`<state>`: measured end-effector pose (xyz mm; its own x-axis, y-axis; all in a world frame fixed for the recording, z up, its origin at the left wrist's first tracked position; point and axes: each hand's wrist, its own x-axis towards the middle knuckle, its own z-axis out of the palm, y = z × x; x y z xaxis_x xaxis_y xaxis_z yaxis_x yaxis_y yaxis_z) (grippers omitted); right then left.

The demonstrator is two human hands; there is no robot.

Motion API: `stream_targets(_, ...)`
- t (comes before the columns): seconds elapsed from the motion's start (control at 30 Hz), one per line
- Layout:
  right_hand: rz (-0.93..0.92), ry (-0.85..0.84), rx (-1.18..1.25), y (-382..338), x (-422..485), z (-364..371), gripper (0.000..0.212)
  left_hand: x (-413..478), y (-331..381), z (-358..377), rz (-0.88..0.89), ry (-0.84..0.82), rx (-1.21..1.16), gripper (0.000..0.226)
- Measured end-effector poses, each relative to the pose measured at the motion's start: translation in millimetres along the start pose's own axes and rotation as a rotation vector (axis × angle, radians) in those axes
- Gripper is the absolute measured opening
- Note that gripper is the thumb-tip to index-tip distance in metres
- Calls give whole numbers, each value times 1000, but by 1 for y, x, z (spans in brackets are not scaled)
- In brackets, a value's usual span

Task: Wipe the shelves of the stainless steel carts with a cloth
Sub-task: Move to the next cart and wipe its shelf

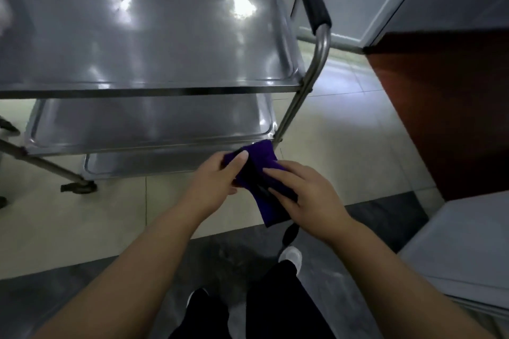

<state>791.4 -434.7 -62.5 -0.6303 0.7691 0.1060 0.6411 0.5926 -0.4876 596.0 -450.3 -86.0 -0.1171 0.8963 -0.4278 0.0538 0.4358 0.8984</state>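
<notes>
— Where's the cloth?
— Nearest me: my left hand [217, 177] and right hand [307, 195] both pinch the purple cloth [264, 158], held just before the steel cart [319, 58]. I'd fold it into a flat pad, then sweep the top shelf [137, 36] edge to edge.
— Any labels?
— None readable.
</notes>
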Motion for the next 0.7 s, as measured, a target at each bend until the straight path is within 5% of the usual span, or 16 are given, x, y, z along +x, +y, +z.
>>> stream_targets(0.13, 29, 32, 38, 70, -11, -42, 49, 36, 48, 72, 43, 6, -103, 9)
stream_targets(0.33, 240, -19, 248, 183, -33, -117, 76, 82, 108, 199, 152, 2, 30, 15)
stream_targets(0.5, 351, 2, 98, 246, -31, -153, 109, 116, 150, 284, 139, -18, -46, 15)
stream_targets(0.7, 289, 264, -60, 316, 1, -191, 84, 184, 197, 333, 150, -61, -38, 15)
